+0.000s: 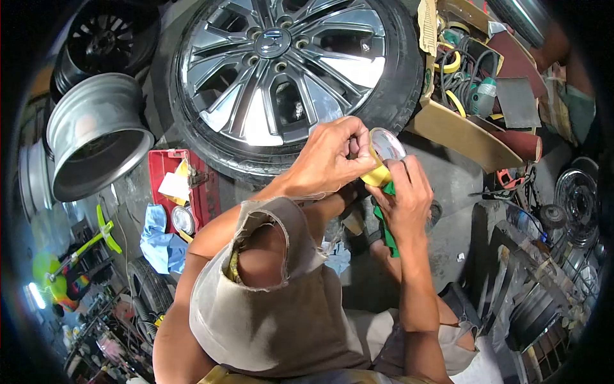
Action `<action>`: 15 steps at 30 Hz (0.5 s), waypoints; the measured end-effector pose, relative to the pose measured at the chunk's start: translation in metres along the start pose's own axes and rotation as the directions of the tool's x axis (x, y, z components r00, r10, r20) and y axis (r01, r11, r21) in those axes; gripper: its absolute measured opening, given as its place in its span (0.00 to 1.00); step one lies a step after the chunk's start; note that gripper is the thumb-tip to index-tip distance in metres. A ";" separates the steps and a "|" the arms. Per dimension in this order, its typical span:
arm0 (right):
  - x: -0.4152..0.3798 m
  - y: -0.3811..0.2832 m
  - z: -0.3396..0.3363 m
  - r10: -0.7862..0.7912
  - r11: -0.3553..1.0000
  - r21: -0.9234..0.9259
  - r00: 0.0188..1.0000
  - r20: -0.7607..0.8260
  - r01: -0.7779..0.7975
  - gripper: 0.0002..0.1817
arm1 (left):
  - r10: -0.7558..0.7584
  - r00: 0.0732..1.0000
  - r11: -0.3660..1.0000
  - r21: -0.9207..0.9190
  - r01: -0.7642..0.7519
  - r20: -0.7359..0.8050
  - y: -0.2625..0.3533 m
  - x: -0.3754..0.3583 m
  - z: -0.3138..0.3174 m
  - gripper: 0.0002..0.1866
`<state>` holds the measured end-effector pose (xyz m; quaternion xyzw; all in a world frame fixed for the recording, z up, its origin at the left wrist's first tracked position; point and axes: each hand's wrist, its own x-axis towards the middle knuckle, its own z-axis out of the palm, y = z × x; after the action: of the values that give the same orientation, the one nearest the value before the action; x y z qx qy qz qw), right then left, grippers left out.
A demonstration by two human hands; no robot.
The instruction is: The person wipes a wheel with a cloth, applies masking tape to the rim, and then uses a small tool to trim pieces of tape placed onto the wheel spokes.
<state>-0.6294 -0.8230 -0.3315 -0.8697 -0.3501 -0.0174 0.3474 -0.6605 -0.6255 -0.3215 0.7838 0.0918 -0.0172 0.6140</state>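
A roll of yellow tape (pixel 378 176) is held up between my hands, just in front of the near edge of a tyre. My right hand (pixel 409 192) is closed around its right side. Thumb and fingers of my left hand (pixel 332 150) pinch at its left edge; whether a loose tape end lies between them I cannot make out. Behind the hands, a silver and dark alloy wheel (pixel 273 43) with its tyre lies face up. Something green, like cloth (pixel 387 238), shows below my right hand, partly hidden by it.
A cardboard box (pixel 467 137) of cables and tools stands at right, near another person's arm (pixel 555 48). Left are a bare rim (pixel 96 112), an open red toolbox (pixel 206 192) and blue cloth (pixel 160 242). Metal parts crowd the lower right. My bent knee is below.
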 end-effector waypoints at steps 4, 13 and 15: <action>0.000 0.001 0.005 0.130 0.986 0.099 0.991 0.016 -0.130 0.28 | -0.059 0.998 0.984 -0.169 0.062 0.024 -0.008 -0.001 -0.005 0.04; 0.000 -0.002 0.005 0.243 0.934 0.266 0.970 0.010 -0.237 0.25 | -0.024 1.000 0.995 -0.092 0.022 -0.012 -0.001 -0.007 -0.027 0.10; -0.001 0.003 0.007 0.225 0.941 0.262 0.974 -0.009 -0.215 0.25 | -0.015 1.000 0.997 -0.070 0.014 -0.016 0.002 -0.010 -0.031 0.10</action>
<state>-0.6297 -0.8215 -0.3388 -0.8500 -0.2429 0.0504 0.4648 -0.6721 -0.5975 -0.3104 0.7613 0.1028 -0.0120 0.6401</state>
